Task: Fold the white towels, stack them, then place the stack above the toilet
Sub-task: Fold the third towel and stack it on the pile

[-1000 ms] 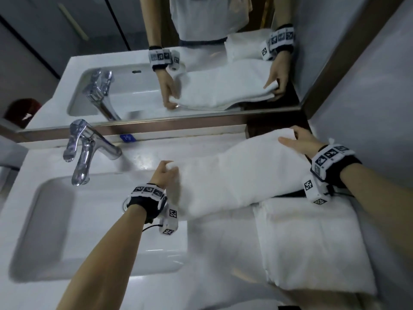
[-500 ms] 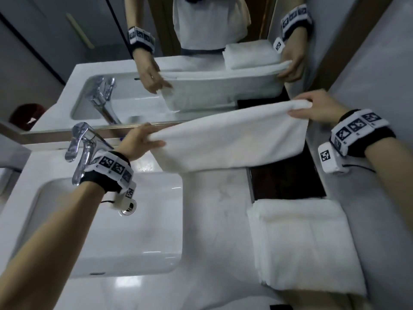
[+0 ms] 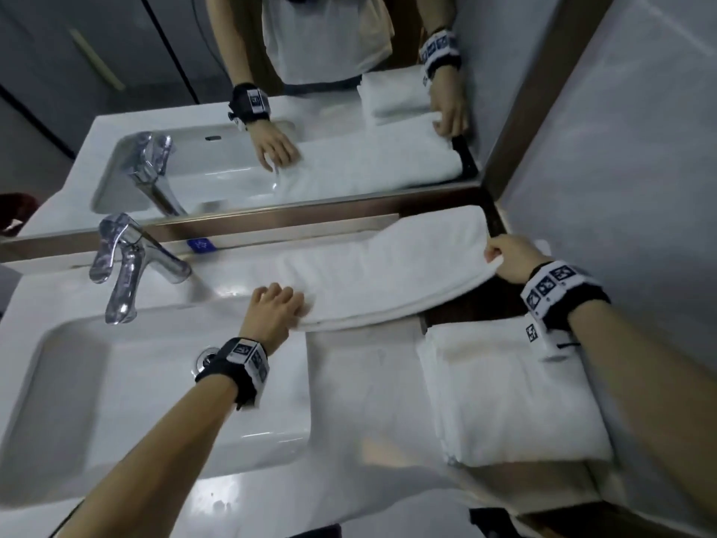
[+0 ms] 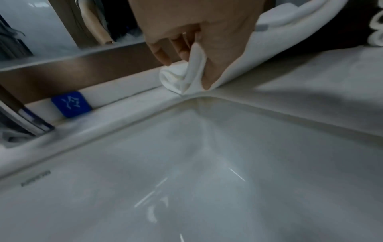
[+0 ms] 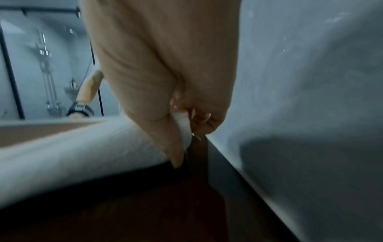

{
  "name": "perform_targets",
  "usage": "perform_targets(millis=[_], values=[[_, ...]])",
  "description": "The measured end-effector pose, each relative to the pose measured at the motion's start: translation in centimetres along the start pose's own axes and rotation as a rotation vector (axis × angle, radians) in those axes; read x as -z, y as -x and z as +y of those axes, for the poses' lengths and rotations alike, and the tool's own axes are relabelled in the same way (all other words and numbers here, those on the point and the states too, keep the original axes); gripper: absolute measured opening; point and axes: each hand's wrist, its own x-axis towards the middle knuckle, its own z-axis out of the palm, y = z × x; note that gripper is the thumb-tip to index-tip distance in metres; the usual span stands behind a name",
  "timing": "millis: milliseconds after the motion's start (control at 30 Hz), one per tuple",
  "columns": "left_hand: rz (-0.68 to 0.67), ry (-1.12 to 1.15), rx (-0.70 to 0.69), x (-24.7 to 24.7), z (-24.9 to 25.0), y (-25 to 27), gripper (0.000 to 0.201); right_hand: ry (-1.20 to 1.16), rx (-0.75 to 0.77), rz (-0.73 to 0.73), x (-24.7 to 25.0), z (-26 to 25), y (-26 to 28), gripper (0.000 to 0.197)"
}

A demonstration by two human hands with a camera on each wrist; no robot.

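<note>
A long white towel (image 3: 388, 273) lies folded lengthwise across the back of the white vanity counter (image 3: 361, 382), in front of the mirror. My left hand (image 3: 277, 308) pinches its left end (image 4: 184, 80) at the basin's back right corner. My right hand (image 3: 512, 256) pinches its right end (image 5: 182, 124) close to the grey wall, a little above the counter. A second white towel (image 3: 504, 390), folded into a thick rectangle, rests on the counter at the near right, under my right wrist.
A chrome tap (image 3: 128, 262) stands at the back left of the white basin (image 3: 116, 401). A blue tag (image 3: 201, 244) sits on the ledge below the mirror (image 3: 271, 110). The grey wall (image 3: 640, 149) closes the right side. A dark gap (image 3: 477, 304) lies between the two towels.
The towel hung lifted and stretched between both hands half a second ago. It has come down onto the counter, and both hands have dropped with it.
</note>
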Motion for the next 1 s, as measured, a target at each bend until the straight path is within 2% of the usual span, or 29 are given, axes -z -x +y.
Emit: perform_targets(millis=[100, 200, 300, 367, 433, 500, 567, 667, 800, 867, 1000], values=[[-0.021, -0.004, -0.015, -1.5, 0.2, 0.6, 0.048, 0.084, -0.018, -0.016, -1.3, 0.5, 0.7, 0.025], [-0.151, -0.025, -0.055, -2.1, 0.0, 0.7, 0.055, 0.192, -0.033, -0.138, -0.6, 0.0, 0.7, 0.025], [-0.173, 0.013, -0.026, -1.2, 0.1, 0.2, 0.034, 0.228, -0.119, -0.211, 0.6, -1.2, 0.6, 0.025], [-0.077, 0.09, 0.035, -0.2, 0.6, -0.5, 0.024, 0.222, -0.155, -0.101, 0.9, -2.3, 0.6, 0.025], [0.089, 0.236, 0.063, 0.4, 1.8, -1.5, 0.033, 0.154, -0.087, 0.138, 0.5, -3.7, 0.2, 0.023], [0.143, 0.318, 0.062, 0.7, 3.7, -3.2, 0.044, 0.063, 0.033, 0.301, -0.7, -5.4, -0.4, 0.019], [0.072, 0.333, 0.066, 0.8, 5.7, -5.3, 0.051, 0.056, 0.119, 0.287, -1.7, -7.2, -1.3, 0.027], [-0.044, 0.343, 0.086, 0.7, 8.3, -8.3, 0.056, 0.143, 0.148, 0.089, -2.9, -8.5, -2.7, 0.06], [-0.293, 0.357, 0.085, -0.8, 10.0, -10.5, 0.071, 0.259, 0.102, -0.077, -4.6, -7.4, -4.2, 0.067], [-0.36, 0.313, 0.102, -1.7, 10.1, -11.3, 0.078, 0.233, 0.075, -0.096, -5.2, -6.5, -4.6, 0.07], [-0.391, 0.234, 0.08, -2.5, 9.9, -13.1, 0.088, 0.209, 0.073, -0.068, -5.5, -5.0, -5.0, 0.083]])
